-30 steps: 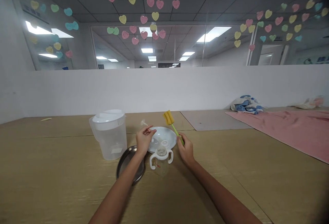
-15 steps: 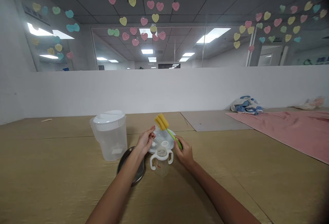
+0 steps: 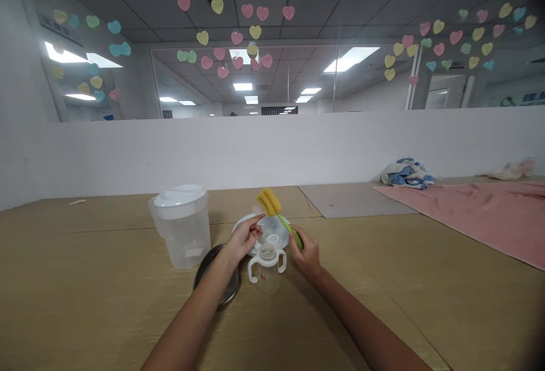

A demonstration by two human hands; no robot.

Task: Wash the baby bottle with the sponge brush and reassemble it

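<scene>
My right hand (image 3: pixel 305 251) is closed round the green handle of a bottle brush (image 3: pixel 269 201), its yellow sponge head tilted up to the left. My left hand (image 3: pixel 244 237) is pinched beside the sponge. A small translucent piece (image 3: pixel 257 209) shows at its fingertips, its shape mostly hidden. Below both hands a clear baby bottle (image 3: pixel 268 277) stands upright and uncapped, with white handles on both sides. Behind it lies a white plate (image 3: pixel 283 229) bearing a white bottle ring (image 3: pixel 273 240) and other small parts, partly covered by my left hand.
A lidded clear plastic jug (image 3: pixel 187 237) stands at the left. Partly under my left forearm is a metal kidney dish (image 3: pixel 232 291). To the right lie a pink cloth (image 3: pixel 477 206), a grey mat (image 3: pixel 349 199) and a crumpled blue-and-white cloth (image 3: pixel 407 174). A white wall (image 3: pixel 255 149) bounds the back.
The brush head has swung left and come next to my left fingertips. My left hand has turned and shifted slightly right, bringing the translucent piece with it. The bottle has stayed put.
</scene>
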